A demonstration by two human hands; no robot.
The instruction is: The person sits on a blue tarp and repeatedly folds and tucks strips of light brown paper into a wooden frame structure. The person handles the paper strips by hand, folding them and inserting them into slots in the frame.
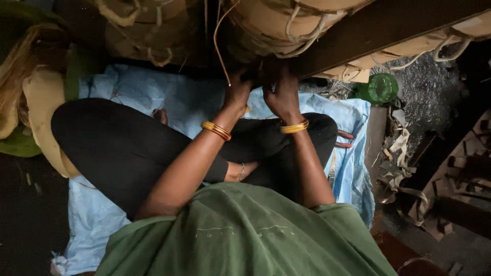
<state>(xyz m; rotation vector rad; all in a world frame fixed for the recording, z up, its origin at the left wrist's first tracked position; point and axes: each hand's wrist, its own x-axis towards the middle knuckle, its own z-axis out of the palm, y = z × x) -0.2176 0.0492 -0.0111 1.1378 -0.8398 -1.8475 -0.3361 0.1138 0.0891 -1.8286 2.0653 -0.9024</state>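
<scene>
I sit cross-legged on a pale blue sheet (153, 92), in black trousers and a green top. Both arms reach forward, each wrist with gold bangles. My left hand (237, 92) and my right hand (281, 92) are side by side, fingers curled at the dark lower edge of a tan woven piece (276, 25) bound with pale cord. A thin strand (219, 46) hangs down just left of my left hand. The fingertips are in shadow, so what they pinch is hidden.
A dark wooden beam (388, 25) crosses above at the right. A green plastic bottle (378, 88) lies beyond the sheet. Red-handled pliers (343, 138) rest by my right knee. Scrap strips (404, 148) litter the dark floor at right. Tan cloth (41, 102) lies at left.
</scene>
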